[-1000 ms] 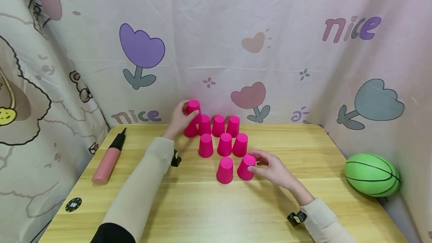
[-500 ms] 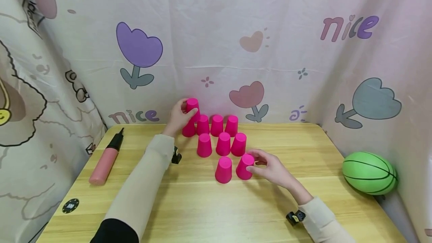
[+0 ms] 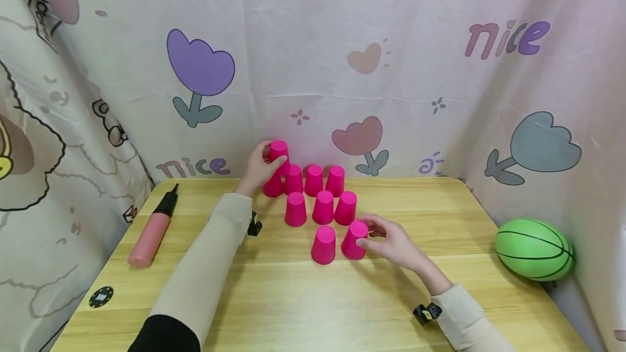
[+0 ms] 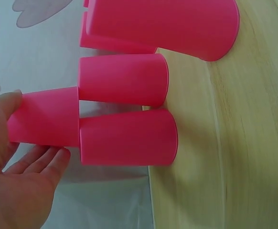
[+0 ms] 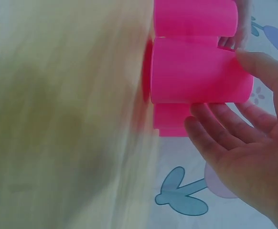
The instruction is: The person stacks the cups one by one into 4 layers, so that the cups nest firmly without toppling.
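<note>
Several pink plastic cups stand upside down in three rows. At the back left my left hand grips an inverted pink cup between thumb and fingers. Its rim rests across the tops of two back-row cups, as the left wrist view shows. My right hand holds the front right cup between thumb and fingertips, and that cup is on the table. Just left of it stands the other front cup, apart from both hands. The middle-row cups stand between the hands.
A pink hand pump with a black nozzle lies on the left of the wooden table. Nearer the front left edge is a black poker chip. A green ball sits at the right edge. A printed curtain hangs behind.
The head view has shifted slightly. Both hands keep hold of the same cups, and no cup has visibly moved on the table.
</note>
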`<state>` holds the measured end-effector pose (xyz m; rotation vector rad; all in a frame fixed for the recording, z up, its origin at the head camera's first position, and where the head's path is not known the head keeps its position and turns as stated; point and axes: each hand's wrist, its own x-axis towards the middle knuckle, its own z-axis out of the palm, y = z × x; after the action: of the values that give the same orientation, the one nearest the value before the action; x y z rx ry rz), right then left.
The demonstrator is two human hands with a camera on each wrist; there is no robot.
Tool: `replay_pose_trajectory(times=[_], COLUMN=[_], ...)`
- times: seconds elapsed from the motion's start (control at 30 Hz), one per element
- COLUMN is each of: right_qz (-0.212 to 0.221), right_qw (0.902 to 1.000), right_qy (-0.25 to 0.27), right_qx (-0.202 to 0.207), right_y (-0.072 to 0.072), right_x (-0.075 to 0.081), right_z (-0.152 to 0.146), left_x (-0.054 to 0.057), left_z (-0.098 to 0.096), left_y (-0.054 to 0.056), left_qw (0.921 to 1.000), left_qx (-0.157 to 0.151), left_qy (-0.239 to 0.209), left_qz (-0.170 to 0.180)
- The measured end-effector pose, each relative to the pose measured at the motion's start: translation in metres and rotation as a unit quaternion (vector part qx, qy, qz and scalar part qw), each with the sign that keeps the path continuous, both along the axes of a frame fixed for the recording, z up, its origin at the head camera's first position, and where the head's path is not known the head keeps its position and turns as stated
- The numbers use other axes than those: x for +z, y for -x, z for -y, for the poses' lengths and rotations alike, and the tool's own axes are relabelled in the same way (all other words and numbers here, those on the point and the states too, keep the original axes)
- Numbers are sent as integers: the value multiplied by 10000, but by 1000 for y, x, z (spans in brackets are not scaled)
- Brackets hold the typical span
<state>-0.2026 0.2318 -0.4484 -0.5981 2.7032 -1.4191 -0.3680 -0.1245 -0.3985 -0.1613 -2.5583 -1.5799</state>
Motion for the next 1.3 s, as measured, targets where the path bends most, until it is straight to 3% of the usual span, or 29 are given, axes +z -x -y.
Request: replay_pose_trajectory(times=[0.33, 0.63, 1.0, 1.3], right_qz=[-323, -472, -680, -695], right_qw=[9994, 9986, 9971, 9966], right_qy=[82, 122, 315, 255], right_qx=[-59, -198, -165, -355], right_y=[2, 12, 50, 89], right_x=[18, 56, 90, 97], right_z=[4, 7, 15, 32], left_x=[3, 1, -11, -18], left_z=[11, 20, 36, 36], left_y=[-2, -10, -30, -58], left_qw=[10000, 9998, 9990, 9983], left_qx=[-57, -148, -386, -560], left_qy=[-5, 83, -26, 98], left_qz=[63, 118, -229, -128])
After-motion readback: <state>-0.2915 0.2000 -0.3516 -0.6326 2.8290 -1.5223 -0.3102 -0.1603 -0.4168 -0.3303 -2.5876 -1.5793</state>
